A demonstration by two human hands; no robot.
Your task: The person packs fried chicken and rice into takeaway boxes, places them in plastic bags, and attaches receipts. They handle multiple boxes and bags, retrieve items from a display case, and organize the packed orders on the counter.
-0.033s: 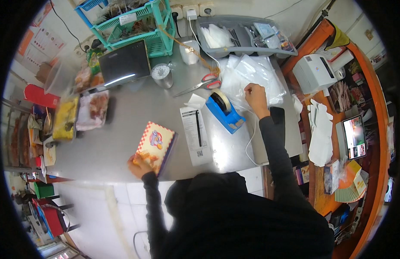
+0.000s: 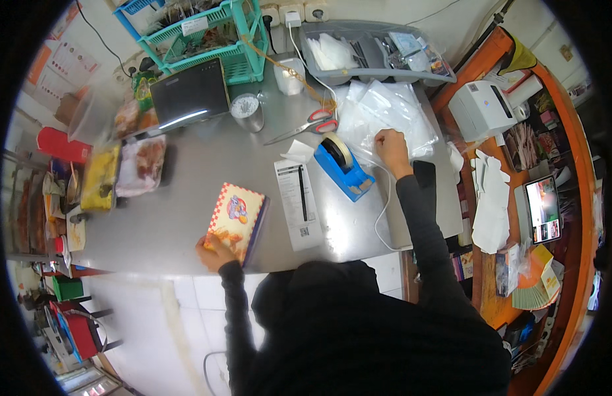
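Note:
At the near edge of the metal table, my left hand [image 2: 217, 255] grips the lower left corner of a cream-coloured food box [image 2: 236, 218]. The box has a red checked border and a picture of fried food on top. Farther right, my right hand [image 2: 393, 149] is closed at the edge of a stack of clear plastic bags [image 2: 385, 112]. Its fingers appear pinched on the plastic, though the fingertips are partly hidden. A blue tape dispenser [image 2: 342, 173] stands just left of that hand. Between box and dispenser lies a paper receipt [image 2: 294, 210] with a black pen [image 2: 302, 193] across it.
Red-handled scissors [image 2: 312, 127] and a metal cup [image 2: 247, 113] lie beyond the receipt. A dark screen [image 2: 190, 96] and packed food trays [image 2: 141, 165] stand at left. Behind are a teal rack [image 2: 250, 66] and grey bin [image 2: 358, 78]; a white cable [image 2: 387, 218] runs near the dispenser.
The food box has turned very slightly counterclockwise in my left hand. My right hand stays at the plastic bags.

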